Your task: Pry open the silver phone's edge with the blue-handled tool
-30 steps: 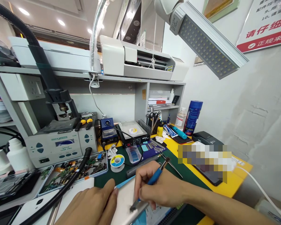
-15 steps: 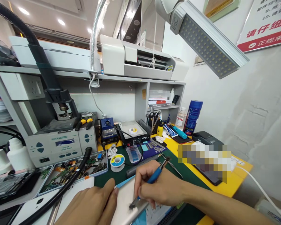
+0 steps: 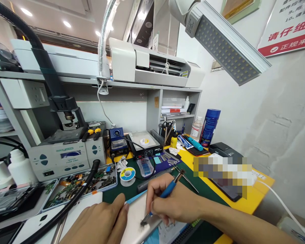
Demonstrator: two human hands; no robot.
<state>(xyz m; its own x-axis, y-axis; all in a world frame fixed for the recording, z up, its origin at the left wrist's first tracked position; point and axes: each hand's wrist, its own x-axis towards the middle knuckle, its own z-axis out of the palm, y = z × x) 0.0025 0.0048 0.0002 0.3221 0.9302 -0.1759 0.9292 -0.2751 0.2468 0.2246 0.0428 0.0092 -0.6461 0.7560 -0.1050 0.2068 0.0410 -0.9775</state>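
Observation:
A white, flat, slab-like device [image 3: 133, 220] lies at the bottom centre, over a blue sheet [image 3: 152, 237]. My left hand [image 3: 99, 220] is closed along its left edge, thumb and forefinger close together; the other fingertips are hidden. Pinched in my right hand [image 3: 173, 201] is a blue-handled brush [image 3: 169, 188], tilted, with bristles at both ends. Its lower dark bristles touch the white surface, where a dark smudge shows. The upper bristles point away from me. Metal tweezers [image 3: 190, 183] lie just beyond my right hand.
A black hose [image 3: 83, 189] crosses the left side over a tray of circuit boards [image 3: 101, 183]. Near my hands stand a solder reel [image 3: 127, 176] and a grey bar-shaped tool [image 3: 152, 181]. Behind are a rework station [image 3: 63, 159] and a heating plate [image 3: 147, 149]. A lamp [image 3: 228, 44] hangs overhead.
Both hands keep nearly the same place. The brush tip has barely shifted on the white surface, and some right-hand fingers underneath have moved slightly.

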